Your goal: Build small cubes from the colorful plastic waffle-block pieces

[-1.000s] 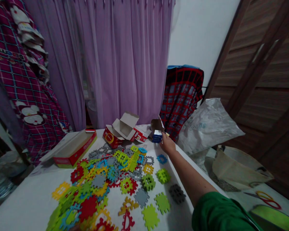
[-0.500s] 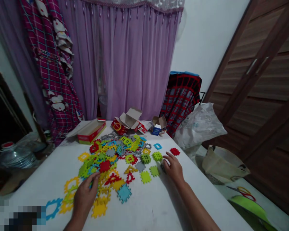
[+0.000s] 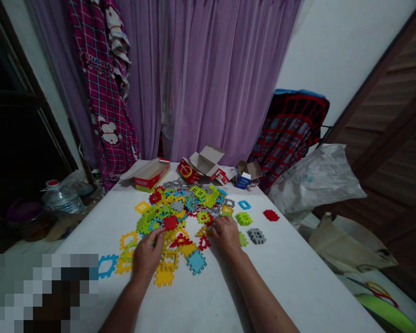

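A heap of flat interlocking plastic tiles (image 3: 180, 208) in red, yellow, green, blue and grey lies spread on a white table (image 3: 298, 277). My left hand (image 3: 146, 254) rests palm down on the near left side of the heap, fingertips by a red tile (image 3: 170, 223). On the near right side lies my right hand (image 3: 225, 235), fingers curled down over tiles, beside a grey tile (image 3: 256, 236) and a green one (image 3: 244, 218). What the fingers hold, if anything, is hidden.
At the table's far edge lie a red and yellow box (image 3: 151, 174), an opened red carton (image 3: 203, 165) and a small blue box (image 3: 244, 179). A lone red tile (image 3: 271, 215) sits right. Purple curtains (image 3: 211, 78) hang behind; bags (image 3: 319, 180) lie right, a water bottle (image 3: 60, 199) left.
The camera has pulled back and turned left. My right hand came back from the small blue box to the heap's near side. My left hand has entered and settled on the tiles.
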Tool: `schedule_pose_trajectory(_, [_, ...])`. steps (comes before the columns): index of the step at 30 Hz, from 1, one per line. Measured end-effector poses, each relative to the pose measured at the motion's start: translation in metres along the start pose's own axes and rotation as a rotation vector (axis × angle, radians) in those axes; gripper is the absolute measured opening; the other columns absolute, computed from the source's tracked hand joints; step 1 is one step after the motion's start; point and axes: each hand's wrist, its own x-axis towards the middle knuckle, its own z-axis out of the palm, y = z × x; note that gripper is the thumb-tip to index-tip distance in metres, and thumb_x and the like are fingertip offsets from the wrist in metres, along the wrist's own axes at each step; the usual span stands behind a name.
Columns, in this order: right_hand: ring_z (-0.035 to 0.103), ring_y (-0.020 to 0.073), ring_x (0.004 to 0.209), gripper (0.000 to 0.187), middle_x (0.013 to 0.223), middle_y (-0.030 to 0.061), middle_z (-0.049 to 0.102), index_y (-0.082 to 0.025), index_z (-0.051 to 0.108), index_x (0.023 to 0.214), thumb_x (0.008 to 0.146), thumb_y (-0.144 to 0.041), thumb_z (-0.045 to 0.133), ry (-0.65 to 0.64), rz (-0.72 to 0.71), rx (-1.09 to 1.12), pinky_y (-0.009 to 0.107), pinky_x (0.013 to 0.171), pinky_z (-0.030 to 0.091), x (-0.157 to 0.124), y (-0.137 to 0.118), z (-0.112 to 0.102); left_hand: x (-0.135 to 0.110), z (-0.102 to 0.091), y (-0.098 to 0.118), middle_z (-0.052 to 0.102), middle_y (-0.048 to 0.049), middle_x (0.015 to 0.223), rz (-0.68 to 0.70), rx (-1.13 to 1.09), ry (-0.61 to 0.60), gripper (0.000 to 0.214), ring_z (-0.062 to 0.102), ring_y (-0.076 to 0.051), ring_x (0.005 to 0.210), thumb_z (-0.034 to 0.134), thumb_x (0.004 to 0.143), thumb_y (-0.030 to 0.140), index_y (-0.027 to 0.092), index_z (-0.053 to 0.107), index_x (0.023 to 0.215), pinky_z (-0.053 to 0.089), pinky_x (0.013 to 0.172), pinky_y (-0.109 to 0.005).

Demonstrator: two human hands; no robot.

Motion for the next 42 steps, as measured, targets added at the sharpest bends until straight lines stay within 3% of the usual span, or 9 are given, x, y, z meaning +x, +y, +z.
schedule_pose_trajectory(5, [0.053, 0.0257, 0.104, 0.021, 0.099, 0.0095, 0.072, -0.02, 0.069, 0.095, 0.087, -0.031, 0.053, -0.1, 0.008, -0.155, 0.036, 0.085, 0.036, 0.021, -0.021, -0.003, 0.0, 0.001, 0.0, 0.078, 0.0004, 0.094, -0.012, 0.006, -0.008, 0.029, 0.072, -0.018, 0.089, 0.046, 0.086, 0.037, 0.027, 0.072, 0.096, 0.055, 0.081, -0.026])
schedule_pose_trajectory(11, [0.053, 0.0327, 0.107, 0.043, 0.107, 0.0173, 0.07, -0.014, 0.067, 0.103, 0.085, -0.052, 0.057, -0.069, 0.106, -0.203, 0.043, 0.087, 0.036, 0.025, -0.038, 0.011, 0.001, 0.001, 0.0, 0.078, 0.0012, 0.094, -0.009, 0.0, -0.012, 0.027, 0.072, -0.017, 0.089, 0.048, 0.086, 0.035, 0.028, 0.072, 0.096, 0.055, 0.081, -0.026])
schedule_pose_trajectory(20, [0.057, 0.0293, 0.106, 0.026, 0.104, 0.015, 0.071, -0.017, 0.07, 0.098, 0.089, -0.034, 0.053, -0.095, 0.076, -0.152, 0.04, 0.087, 0.04, 0.027, -0.042, 0.01, 0.001, 0.0, 0.001, 0.078, 0.0009, 0.095, -0.006, -0.003, -0.018, 0.027, 0.072, -0.017, 0.09, 0.048, 0.087, 0.035, 0.027, 0.072, 0.096, 0.055, 0.081, -0.026])
schedule_pose_trajectory(23, [0.06, 0.0241, 0.099, 0.028, 0.101, 0.012, 0.071, -0.019, 0.071, 0.09, 0.092, -0.033, 0.046, -0.016, 0.137, 0.036, 0.034, 0.083, 0.043, 0.019, -0.036, 0.01, 0.001, 0.001, 0.0, 0.078, 0.0011, 0.096, -0.018, 0.016, -0.017, 0.026, 0.072, -0.017, 0.091, 0.049, 0.086, 0.034, 0.027, 0.072, 0.096, 0.055, 0.082, -0.026])
schedule_pose_trajectory(26, [0.064, 0.0201, 0.079, 0.035, 0.085, 0.0073, 0.072, -0.019, 0.07, 0.088, 0.09, -0.046, 0.047, 0.01, 0.303, 0.489, 0.029, 0.07, 0.046, 0.003, -0.031, 0.018, 0.001, 0.001, 0.0, 0.078, 0.001, 0.097, -0.031, 0.027, -0.025, 0.026, 0.071, -0.017, 0.092, 0.05, 0.086, 0.033, 0.027, 0.073, 0.097, 0.054, 0.083, -0.026])
schedule_pose_trajectory(29, [0.065, 0.0201, 0.066, 0.047, 0.075, 0.0059, 0.072, -0.016, 0.067, 0.105, 0.084, -0.056, 0.052, -0.052, 0.379, 0.784, 0.029, 0.06, 0.048, -0.023, -0.025, 0.024, 0.0, 0.0, 0.002, 0.078, 0.001, 0.098, -0.033, 0.032, -0.039, 0.026, 0.071, -0.017, 0.092, 0.049, 0.087, 0.033, 0.027, 0.072, 0.099, 0.054, 0.084, -0.026])
schedule_pose_trajectory(31, [0.066, 0.0211, 0.065, 0.053, 0.076, 0.006, 0.073, -0.016, 0.064, 0.117, 0.082, -0.054, 0.055, -0.088, 0.387, 0.752, 0.029, 0.06, 0.048, -0.044, -0.019, 0.022, 0.0, 0.0, 0.003, 0.078, 0.0011, 0.098, -0.035, 0.029, -0.042, 0.026, 0.071, -0.017, 0.093, 0.049, 0.088, 0.033, 0.027, 0.072, 0.099, 0.054, 0.084, -0.026])
schedule_pose_trajectory(37, [0.069, 0.0223, 0.085, 0.028, 0.088, 0.0036, 0.076, -0.027, 0.073, 0.088, 0.087, -0.035, 0.046, -0.138, 0.287, 0.311, 0.031, 0.074, 0.048, -0.081, 0.004, 0.001, -0.001, 0.0, 0.003, 0.078, 0.0015, 0.1, -0.025, 0.026, -0.039, 0.026, 0.071, -0.016, 0.092, 0.049, 0.088, 0.034, 0.028, 0.072, 0.098, 0.054, 0.084, -0.025])
schedule_pose_trajectory(42, [0.054, 0.0219, 0.123, 0.046, 0.133, 0.0073, 0.062, -0.022, 0.066, 0.116, 0.074, -0.014, 0.048, -0.038, -0.085, 0.312, 0.035, 0.103, 0.041, -0.058, 0.002, 0.005, -0.001, 0.0, 0.002, 0.078, 0.0016, 0.098, -0.026, 0.04, -0.033, 0.025, 0.071, -0.016, 0.091, 0.049, 0.087, 0.034, 0.027, 0.072, 0.097, 0.054, 0.083, -0.024])
